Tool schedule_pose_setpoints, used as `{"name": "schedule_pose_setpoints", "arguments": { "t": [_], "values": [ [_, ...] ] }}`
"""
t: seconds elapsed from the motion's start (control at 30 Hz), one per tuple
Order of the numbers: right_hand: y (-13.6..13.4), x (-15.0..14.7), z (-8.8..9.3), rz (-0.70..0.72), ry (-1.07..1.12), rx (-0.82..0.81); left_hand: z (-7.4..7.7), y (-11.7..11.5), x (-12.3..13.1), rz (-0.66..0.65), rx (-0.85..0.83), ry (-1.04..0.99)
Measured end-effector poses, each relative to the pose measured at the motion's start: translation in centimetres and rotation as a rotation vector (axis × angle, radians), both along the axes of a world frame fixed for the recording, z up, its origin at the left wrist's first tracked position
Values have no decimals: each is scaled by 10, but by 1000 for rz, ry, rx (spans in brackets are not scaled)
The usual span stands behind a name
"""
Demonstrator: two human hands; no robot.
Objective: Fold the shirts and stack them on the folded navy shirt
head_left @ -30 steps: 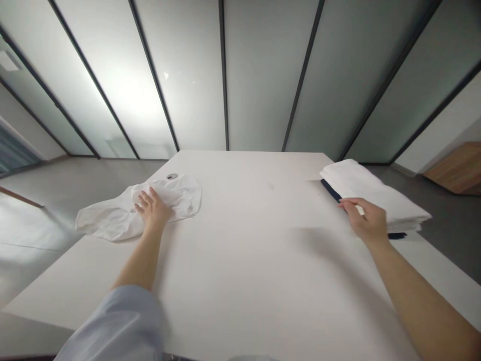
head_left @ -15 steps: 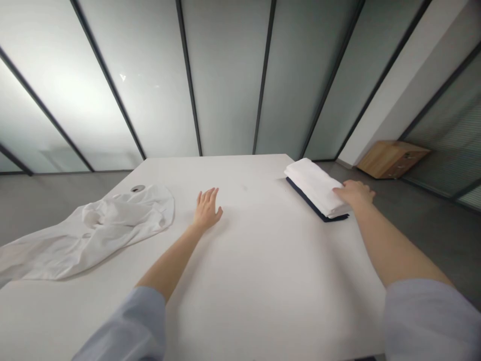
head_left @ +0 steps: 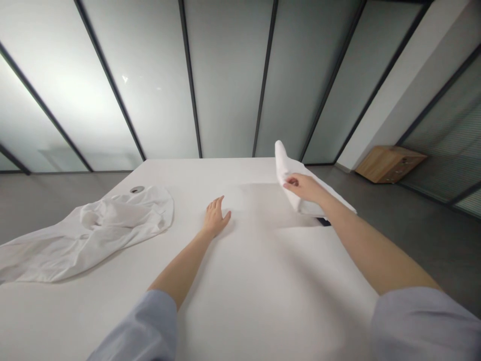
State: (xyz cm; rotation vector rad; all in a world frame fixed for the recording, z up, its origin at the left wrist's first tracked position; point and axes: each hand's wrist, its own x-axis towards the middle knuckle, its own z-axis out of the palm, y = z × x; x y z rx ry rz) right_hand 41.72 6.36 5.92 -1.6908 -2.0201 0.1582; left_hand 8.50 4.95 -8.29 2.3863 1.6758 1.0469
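My right hand (head_left: 305,187) grips a folded white cloth (head_left: 281,165), its fingers closed around the near part. The cloth is tilted up on edge above the right side of the white table (head_left: 240,286). Behind and below it, more folded white cloth (head_left: 335,194) shows, partly covered by my hand and forearm. A corner of dark navy cloth (head_left: 323,221) peeks out underneath. My left hand (head_left: 215,218) is low over the middle of the table, fingers stretched out and thumb apart, holding nothing.
A crumpled white cloth (head_left: 124,220) lies along the table's left side and runs out of view. Near its far edge is a round grey grommet (head_left: 137,189). Frosted glass panels (head_left: 229,80) stand beyond the table, and a wooden cabinet (head_left: 389,164) is on the floor at right.
My right hand has moved left from the stack's right edge and lifted a folded white cloth off it. My left hand has shifted slightly right and nearer, still open.
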Motion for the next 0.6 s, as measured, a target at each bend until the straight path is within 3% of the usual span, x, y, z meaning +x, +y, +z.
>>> {"name": "schedule_pose_setpoints", "arguments": {
  "t": [0.07, 0.13, 0.27, 0.37, 0.47, 0.6],
  "values": [
    [-6, -32, -18, 325, 163, -90, 4, -5, 0, -41, 44, -26],
    [-9, -57, -42, 411, 219, -99, 8, -11, 0, -101, 77, -5],
    [-9, -86, -100, 336, 74, -128, 13, -20, 2, -250, 20, 212],
    [-7, -96, -133, 256, 29, -37, 11, -21, 6, -251, -58, 331],
    [-5, -94, -148, 152, 184, 143, 11, -21, 11, -165, -106, 343],
    [-2, -78, -149, -34, 380, 266, 13, -16, 13, -73, -166, 304]
  ]
}}
